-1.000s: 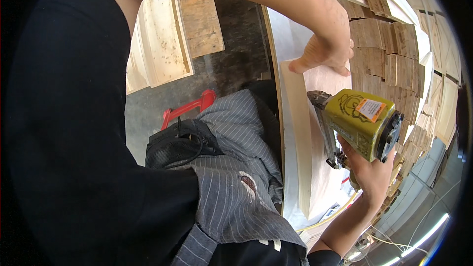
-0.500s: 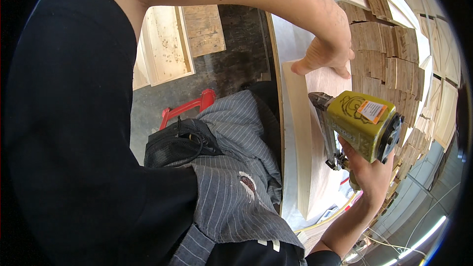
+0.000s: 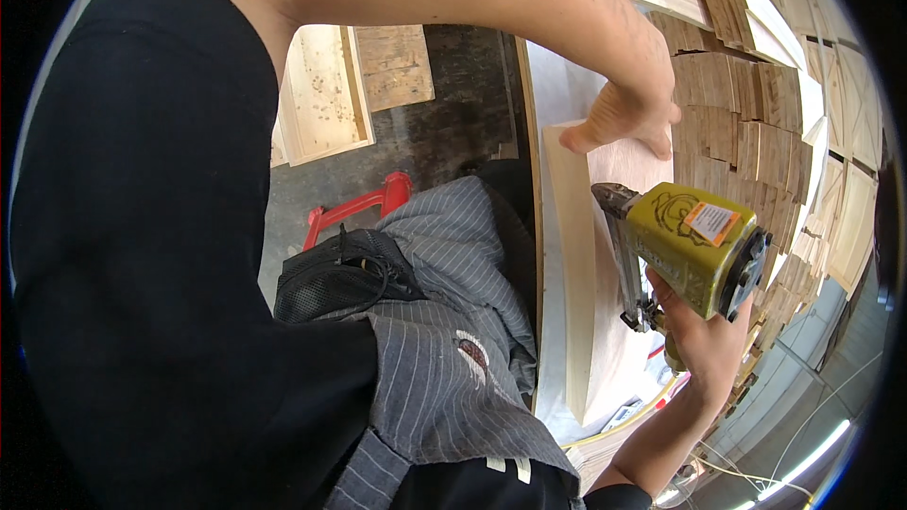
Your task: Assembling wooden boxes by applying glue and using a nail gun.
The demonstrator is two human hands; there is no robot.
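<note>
A long, pale wooden box (image 3: 573, 274) with a pinkish flat panel on top lies along the edge of the workbench. At its far end my left hand (image 3: 631, 123) grips it, thumb against the near edge and fingers bent over the panel. My right hand (image 3: 704, 335) is closed around the handle of an olive-green nail gun (image 3: 690, 244) with a black end cap and an orange-and-white label. Its dark nose rests on or just above the panel, a short way from my left hand; contact cannot be made out.
Stacks of thin wooden boards (image 3: 709, 127) stand along the bench's far side. A pale covering lies on the workbench (image 3: 553, 71). On the floor side are a red metal frame (image 3: 364, 206) and an open wooden tray (image 3: 324, 99). A yellow hose (image 3: 624, 425) runs past my right forearm.
The whole view has shifted slightly. Both hands and the nail gun keep nearly the same places on the wooden box.
</note>
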